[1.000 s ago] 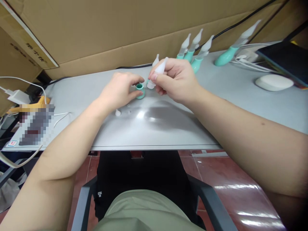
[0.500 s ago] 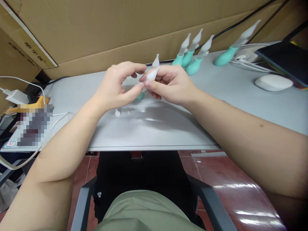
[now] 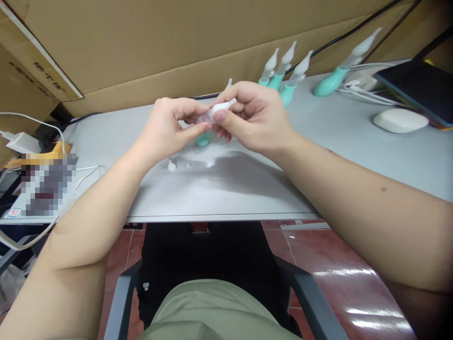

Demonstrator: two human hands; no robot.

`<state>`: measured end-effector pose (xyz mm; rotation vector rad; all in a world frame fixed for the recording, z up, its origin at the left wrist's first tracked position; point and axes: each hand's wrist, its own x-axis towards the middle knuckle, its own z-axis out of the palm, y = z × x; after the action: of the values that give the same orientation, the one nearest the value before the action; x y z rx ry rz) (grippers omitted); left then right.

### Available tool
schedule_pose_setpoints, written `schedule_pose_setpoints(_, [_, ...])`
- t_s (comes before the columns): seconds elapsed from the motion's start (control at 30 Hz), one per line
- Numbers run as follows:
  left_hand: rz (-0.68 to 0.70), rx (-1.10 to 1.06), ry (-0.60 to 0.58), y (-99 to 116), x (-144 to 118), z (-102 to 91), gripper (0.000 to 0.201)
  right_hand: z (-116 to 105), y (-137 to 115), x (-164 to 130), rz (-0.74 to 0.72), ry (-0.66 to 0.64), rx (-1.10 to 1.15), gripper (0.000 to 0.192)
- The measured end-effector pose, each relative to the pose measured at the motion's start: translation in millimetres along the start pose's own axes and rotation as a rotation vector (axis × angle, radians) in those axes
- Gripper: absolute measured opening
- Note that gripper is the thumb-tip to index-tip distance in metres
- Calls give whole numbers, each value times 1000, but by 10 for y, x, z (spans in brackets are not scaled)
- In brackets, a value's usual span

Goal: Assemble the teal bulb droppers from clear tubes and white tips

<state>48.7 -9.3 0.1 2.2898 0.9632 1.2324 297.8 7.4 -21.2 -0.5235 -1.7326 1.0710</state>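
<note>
Between my hands, above the desk, are a white nozzle tip (image 3: pixel 222 106) and a clear plastic tube (image 3: pixel 204 118), which meet end to end. Thumb and fingers of my left hand (image 3: pixel 173 120) close on the clear tube. The nozzle tip is pinched by my right hand (image 3: pixel 256 113), its thin end pointing right. Below them a green rubber bulb (image 3: pixel 203 139) stands on the desk, partly covered by my fingers. Another white tip (image 3: pixel 229 83) pokes up behind my right hand; its lower part is hidden. A small white bulb-shaped piece (image 3: pixel 171 165) lies nearer the front edge, beside tiny white bits.
Several assembled green nasal aspirators (image 3: pixel 289 89) stand at the back right, one farther right (image 3: pixel 332 82). A white mouse (image 3: pixel 401 121) and a dark flat object (image 3: pixel 417 89) lie beyond. Cardboard (image 3: pixel 177 47) walls the back. A charger (image 3: pixel 26 141) and cables occupy the left.
My left fingers have closed onto the clear tube. The nozzle tip has tilted from upward to rightward, and my right hand has shifted slightly.
</note>
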Motion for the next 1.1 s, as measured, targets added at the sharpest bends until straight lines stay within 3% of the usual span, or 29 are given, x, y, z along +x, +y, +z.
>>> schedule_pose_setpoints(0.13, [-49,10,-60,-34,0,-5,16,-9,-37,14,32,-6,0,61])
schedule_pose_setpoints(0.37, [-38,-75,-183,-24,-16,-85,17,-39,-39,30,229,-61,254,53])
schedule_pose_setpoints(0.53, [-129,-65,-210,-84,9,-157,32,-149,-74,50,268,-95,359,45])
schedule_pose_setpoints(0.67, [-193,-64,-125,-111,29,-184,33,-227,-89,19,162,-163,160,35])
schedule_pose_setpoints(0.8, [-213,-74,-33,-100,22,-148,29,-216,8,-20,184,-533,-169,18])
schedule_pose_setpoints(0.9, [-227,-50,-33,-120,13,-105,30,-198,72,-24,205,-694,-302,11])
schedule_pose_setpoints(1.0, [-225,-20,-48,-130,7,-78,29,-213,56,-25,206,-689,-347,15])
schedule_pose_setpoints(1.1, [-229,-34,-34,-77,4,-71,33,-219,-19,-27,210,-551,-285,24])
